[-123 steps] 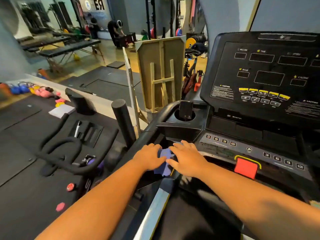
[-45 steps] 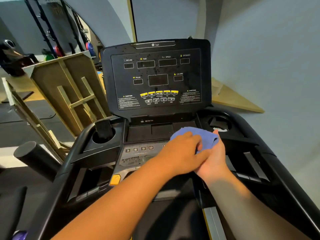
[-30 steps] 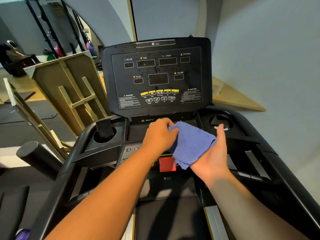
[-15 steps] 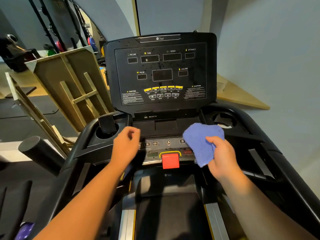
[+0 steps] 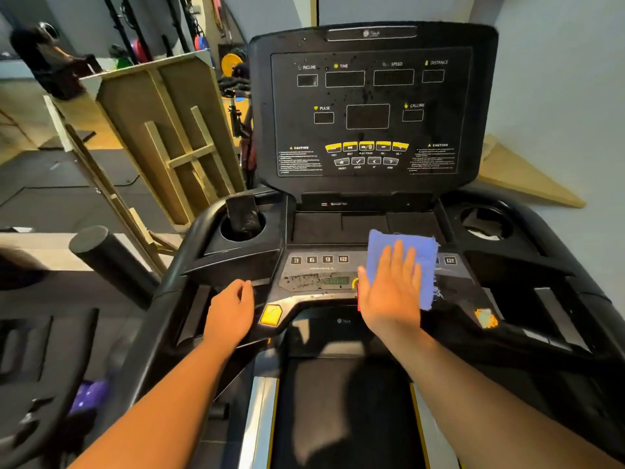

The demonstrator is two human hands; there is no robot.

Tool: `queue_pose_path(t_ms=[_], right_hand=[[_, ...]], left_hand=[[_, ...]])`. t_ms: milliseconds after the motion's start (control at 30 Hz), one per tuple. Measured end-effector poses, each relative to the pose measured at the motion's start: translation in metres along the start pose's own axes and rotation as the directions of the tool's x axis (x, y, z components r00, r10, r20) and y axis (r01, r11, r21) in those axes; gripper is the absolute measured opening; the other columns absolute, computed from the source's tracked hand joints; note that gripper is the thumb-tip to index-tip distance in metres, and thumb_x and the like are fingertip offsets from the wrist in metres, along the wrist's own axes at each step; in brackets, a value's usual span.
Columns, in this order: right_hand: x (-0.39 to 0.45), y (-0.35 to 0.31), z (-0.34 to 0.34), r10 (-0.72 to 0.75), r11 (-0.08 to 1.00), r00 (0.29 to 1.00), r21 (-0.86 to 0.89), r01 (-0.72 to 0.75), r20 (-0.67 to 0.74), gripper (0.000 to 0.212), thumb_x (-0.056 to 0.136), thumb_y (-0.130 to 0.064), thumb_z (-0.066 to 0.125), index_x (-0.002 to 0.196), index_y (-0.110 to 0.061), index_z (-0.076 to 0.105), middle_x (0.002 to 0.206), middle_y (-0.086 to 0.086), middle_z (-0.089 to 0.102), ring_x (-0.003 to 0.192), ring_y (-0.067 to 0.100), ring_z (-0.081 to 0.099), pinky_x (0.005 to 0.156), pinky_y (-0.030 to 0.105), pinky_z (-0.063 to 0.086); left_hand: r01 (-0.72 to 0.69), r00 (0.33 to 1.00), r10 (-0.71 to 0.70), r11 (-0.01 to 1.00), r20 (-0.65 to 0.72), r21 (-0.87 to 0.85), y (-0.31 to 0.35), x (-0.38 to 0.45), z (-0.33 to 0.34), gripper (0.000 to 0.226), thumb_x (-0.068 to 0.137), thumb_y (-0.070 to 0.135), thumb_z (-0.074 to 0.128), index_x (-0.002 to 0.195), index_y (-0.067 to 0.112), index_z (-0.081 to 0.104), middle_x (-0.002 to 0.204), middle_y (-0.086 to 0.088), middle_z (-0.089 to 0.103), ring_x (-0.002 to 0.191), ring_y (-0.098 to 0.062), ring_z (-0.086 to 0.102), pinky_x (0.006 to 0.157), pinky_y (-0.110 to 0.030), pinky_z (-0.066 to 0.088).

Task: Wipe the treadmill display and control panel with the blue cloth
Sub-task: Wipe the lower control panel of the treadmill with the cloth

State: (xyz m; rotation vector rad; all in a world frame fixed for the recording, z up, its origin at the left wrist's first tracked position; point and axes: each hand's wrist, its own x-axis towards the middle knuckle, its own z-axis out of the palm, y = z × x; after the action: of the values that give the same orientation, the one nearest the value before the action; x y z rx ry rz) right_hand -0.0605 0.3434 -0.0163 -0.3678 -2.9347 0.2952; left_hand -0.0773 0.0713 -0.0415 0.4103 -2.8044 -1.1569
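Note:
The treadmill's upright black display [image 5: 368, 113] is speckled with droplets and dust. Below it lies the sloped control panel [image 5: 318, 279] with number keys and a small readout. The blue cloth [image 5: 382, 245] is spread flat over the panel's middle and right part. My right hand [image 5: 392, 292] presses on the cloth with fingers stretched out, and covers most of the red stop button. My left hand [image 5: 230, 313] rests with curled fingers on the console's lower left edge, holding nothing that I can see.
A yellow tab [image 5: 270, 314] sits beside my left hand. The left cup holder [image 5: 241, 225] holds a dark object; the right cup holder [image 5: 487, 221] is beyond the cloth. Wooden boards [image 5: 162, 137] and a black roller [image 5: 108, 258] stand on the left. A wall is close on the right.
My left hand let go of the cloth and dropped to the console's left edge. My right hand, which held the cloth bunched, now presses it flat on the control panel.

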Motion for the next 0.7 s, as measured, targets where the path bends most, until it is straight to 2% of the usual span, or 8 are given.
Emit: queue_pose_path(t_ms=[100,167,233,333,400,500,600,700], right_hand=[[-0.013,-0.037,0.014,-0.261,0.965,0.965,-0.034,0.262,0.018,0.076,0.103,-0.054,0.025,0.156,0.000,0.026,0.165,0.021,0.020,0.153,0.041,0.015,0.124,0.049,0.011],[-0.026,-0.042,0.027,-0.443,0.895,0.896,-0.041,0.444,0.030,0.074,0.101,-0.051,0.031,0.152,0.002,0.035,0.161,0.022,0.029,0.150,0.041,0.026,0.123,0.051,0.024],[-0.028,-0.026,0.028,-0.538,0.839,0.842,-0.079,0.539,0.032,0.070,0.101,-0.047,0.040,0.153,0.000,0.035,0.161,0.019,0.031,0.150,0.036,0.029,0.123,0.048,0.026],[-0.027,0.010,0.021,-0.532,0.842,0.847,-0.114,0.527,-0.018,0.069,0.099,-0.047,0.039,0.151,-0.002,0.038,0.158,0.016,0.038,0.147,0.032,0.035,0.119,0.044,0.023],[-0.021,0.017,0.017,-0.417,0.905,0.908,-0.103,0.412,-0.028,0.073,0.098,-0.051,0.032,0.152,-0.002,0.037,0.159,0.015,0.037,0.148,0.033,0.033,0.119,0.044,0.023],[-0.012,-0.024,0.021,-0.242,0.966,0.969,-0.102,0.236,-0.047,0.077,0.099,-0.054,0.026,0.152,0.001,0.036,0.159,0.021,0.035,0.148,0.041,0.030,0.121,0.051,0.027],[-0.020,-0.068,0.031,-0.390,0.920,0.921,-0.060,0.388,-0.026,0.077,0.101,-0.053,0.043,0.153,0.002,0.031,0.161,0.025,0.029,0.149,0.045,0.026,0.121,0.052,0.026],[-0.033,-0.057,0.031,-0.617,0.776,0.785,-0.123,0.619,0.056,0.078,0.100,-0.054,0.044,0.155,-0.001,0.030,0.163,0.019,0.027,0.151,0.038,0.026,0.123,0.048,0.026]], left_hand=[[0.034,0.999,-0.034,0.999,0.013,-0.006,-0.001,0.002,0.002,0.042,0.105,0.040,0.044,0.077,0.012,0.058,0.075,-0.005,0.069,0.075,-0.024,0.063,0.068,-0.037,0.040],[0.045,0.999,-0.045,0.999,0.022,0.002,-0.001,0.003,0.003,0.043,0.105,0.042,0.043,0.080,0.012,0.061,0.078,-0.004,0.070,0.075,-0.022,0.063,0.069,-0.036,0.039],[0.041,0.999,-0.041,0.999,0.029,0.004,-0.002,0.004,0.003,0.044,0.105,0.043,0.043,0.082,0.011,0.063,0.079,-0.004,0.069,0.075,-0.020,0.062,0.069,-0.036,0.039],[0.020,1.000,-0.021,0.999,0.021,0.030,-0.002,0.003,0.003,0.045,0.106,0.043,0.041,0.085,0.012,0.066,0.081,-0.004,0.069,0.078,-0.023,0.061,0.071,-0.036,0.039],[-0.003,1.000,0.002,0.999,0.021,0.038,-0.003,0.004,0.003,0.044,0.107,0.043,0.040,0.087,0.014,0.068,0.083,-0.003,0.070,0.080,-0.023,0.064,0.073,-0.036,0.043],[-0.010,1.000,0.009,0.999,0.029,0.046,-0.006,0.006,0.004,0.046,0.106,0.046,0.039,0.089,0.017,0.069,0.088,-0.004,0.072,0.085,-0.025,0.067,0.079,-0.041,0.053],[0.005,1.000,-0.006,0.999,0.019,0.038,-0.006,0.006,0.005,0.047,0.105,0.047,0.038,0.090,0.018,0.071,0.091,-0.004,0.074,0.087,-0.027,0.068,0.082,-0.042,0.054],[0.005,1.000,-0.005,0.999,0.006,0.039,-0.005,0.006,0.005,0.047,0.105,0.047,0.038,0.087,0.017,0.070,0.090,-0.005,0.073,0.087,-0.028,0.067,0.076,-0.039,0.048]])
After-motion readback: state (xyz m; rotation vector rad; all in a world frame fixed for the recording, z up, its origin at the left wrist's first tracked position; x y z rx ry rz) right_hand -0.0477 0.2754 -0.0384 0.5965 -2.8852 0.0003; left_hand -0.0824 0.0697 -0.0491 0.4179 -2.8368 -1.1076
